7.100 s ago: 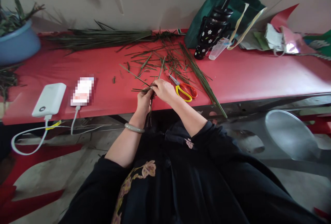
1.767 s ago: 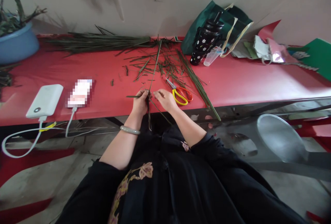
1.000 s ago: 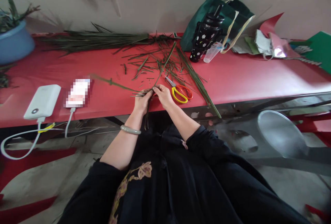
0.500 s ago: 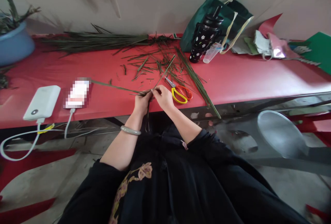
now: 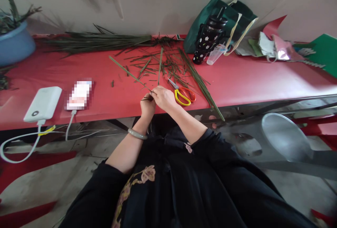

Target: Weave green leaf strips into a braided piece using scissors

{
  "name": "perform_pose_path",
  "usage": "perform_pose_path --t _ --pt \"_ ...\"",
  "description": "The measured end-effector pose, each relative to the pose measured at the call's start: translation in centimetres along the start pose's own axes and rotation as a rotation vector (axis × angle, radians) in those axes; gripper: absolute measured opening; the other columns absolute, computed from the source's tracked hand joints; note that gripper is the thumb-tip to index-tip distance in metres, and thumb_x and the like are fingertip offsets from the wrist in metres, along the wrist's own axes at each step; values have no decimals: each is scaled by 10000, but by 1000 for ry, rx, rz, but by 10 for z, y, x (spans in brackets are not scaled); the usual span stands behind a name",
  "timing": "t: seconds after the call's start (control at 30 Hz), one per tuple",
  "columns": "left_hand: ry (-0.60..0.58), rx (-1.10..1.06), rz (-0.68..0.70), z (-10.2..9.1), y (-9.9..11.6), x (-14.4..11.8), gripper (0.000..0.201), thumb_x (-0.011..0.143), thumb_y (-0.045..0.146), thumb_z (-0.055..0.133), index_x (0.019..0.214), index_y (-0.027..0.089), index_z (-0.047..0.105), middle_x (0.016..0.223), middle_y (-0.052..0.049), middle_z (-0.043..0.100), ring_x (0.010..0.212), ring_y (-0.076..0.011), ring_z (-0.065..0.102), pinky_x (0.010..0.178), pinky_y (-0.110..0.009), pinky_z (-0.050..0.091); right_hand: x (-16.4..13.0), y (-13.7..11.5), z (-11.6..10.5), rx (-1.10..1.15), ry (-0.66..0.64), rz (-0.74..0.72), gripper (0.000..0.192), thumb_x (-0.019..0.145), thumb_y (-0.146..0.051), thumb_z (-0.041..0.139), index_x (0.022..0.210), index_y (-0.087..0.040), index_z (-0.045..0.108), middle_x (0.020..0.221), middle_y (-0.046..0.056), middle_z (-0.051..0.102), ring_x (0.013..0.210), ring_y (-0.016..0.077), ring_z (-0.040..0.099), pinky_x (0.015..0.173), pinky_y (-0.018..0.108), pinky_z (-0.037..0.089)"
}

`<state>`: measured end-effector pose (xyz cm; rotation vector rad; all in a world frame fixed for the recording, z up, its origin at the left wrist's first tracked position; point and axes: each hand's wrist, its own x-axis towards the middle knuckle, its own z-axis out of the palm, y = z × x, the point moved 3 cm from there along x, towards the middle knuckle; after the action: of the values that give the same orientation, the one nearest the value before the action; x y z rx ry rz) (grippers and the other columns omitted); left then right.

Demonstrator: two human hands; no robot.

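My left hand (image 5: 147, 105) and my right hand (image 5: 163, 98) meet at the near edge of the red table (image 5: 263, 77), both pinching thin green leaf strips (image 5: 129, 73). One strip slants up to the left from my fingers, another (image 5: 159, 67) rises straight toward the wall. Short ends stick out left of my left hand. A pale bangle (image 5: 137, 134) circles my left wrist. Scissors with orange and yellow handles (image 5: 184, 95) lie just right of my right hand.
A long bundle of green leaves (image 5: 97, 40) lies along the wall, with loose cuttings (image 5: 171, 66) mid-table. A white power bank (image 5: 43, 104) and a phone (image 5: 79, 93) sit left. A black flowered bottle (image 5: 207, 40), a green bag (image 5: 226, 17), a blue basin (image 5: 15, 43) and a metal stool (image 5: 286, 136) are around.
The strip that lay out flat to the left has swung up to slant toward the wall. The other strip now points straight up. My hands have closed together.
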<state>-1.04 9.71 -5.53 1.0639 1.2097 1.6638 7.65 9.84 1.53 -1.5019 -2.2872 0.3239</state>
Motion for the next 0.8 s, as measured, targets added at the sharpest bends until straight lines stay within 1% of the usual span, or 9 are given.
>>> perform_pose_path --t 0.1,0.2,0.3,0.4,0.47,0.57,0.6,0.73,0.8 --pt "5 51 6 0 -1 1 101 630 157 630 580 144 544 583 -12 582 566 -105 515 553 -220 402 -1 -7 2 -10 8 -3 240 857 -311 394 871 -206 609 917 28 589 816 155 553 638 244 375" --pt "-25 -2 -1 0 -1 2 88 614 158 646 589 145 563 597 -15 590 583 -112 534 563 -226 411 1 -6 3 90 53 11 221 844 -309 421 844 -206 617 914 23 600 809 151 558 643 243 379" --pt "-76 -114 -76 -1 1 3 105 642 224 641 671 138 590 612 -16 602 537 -101 542 535 -227 421 4 9 5 351 150 87 224 832 -350 443 827 -203 612 831 7 616 761 132 559 652 237 391" --pt "-62 -160 -199 -6 2 4 184 659 292 635 717 124 588 656 -42 633 484 -90 542 484 -220 416 5 33 12 673 259 301 280 823 -410 427 774 -175 571 672 -13 577 615 98 527 584 218 397" --pt "-55 -186 -230 -9 2 6 209 657 308 640 722 118 584 683 -53 646 484 -87 547 489 -220 427 4 41 23 914 200 412 255 803 -399 450 766 -165 547 666 -22 566 567 75 514 526 191 389" --pt "-67 -254 -261 -12 1 9 223 647 313 653 719 115 580 657 -39 640 478 -86 545 488 -217 432 5 36 36 1225 29 440 184 772 -340 507 835 -171 540 701 -27 580 557 60 535 461 157 371" --pt "-74 -274 -276 -12 1 9 230 643 315 658 721 114 579 650 -35 637 481 -88 547 484 -215 432 4 34 39 1297 35 460 166 764 -313 523 858 -177 528 701 -32 579 553 59 541 446 150 368" --pt "-59 -330 -317 -13 4 8 262 621 335 681 693 122 548 607 -21 620 477 -98 554 458 -207 417 3 33 45 1473 213 596 127 763 -258 536 846 -188 470 675 -48 567 501 55 538 444 165 413" --pt "-61 -345 -320 -12 6 7 278 616 351 684 693 123 546 611 -21 624 472 -97 553 451 -205 411 4 32 48 1540 143 565 113 768 -270 535 805 -181 477 649 -47 565 476 60 535 464 191 445"
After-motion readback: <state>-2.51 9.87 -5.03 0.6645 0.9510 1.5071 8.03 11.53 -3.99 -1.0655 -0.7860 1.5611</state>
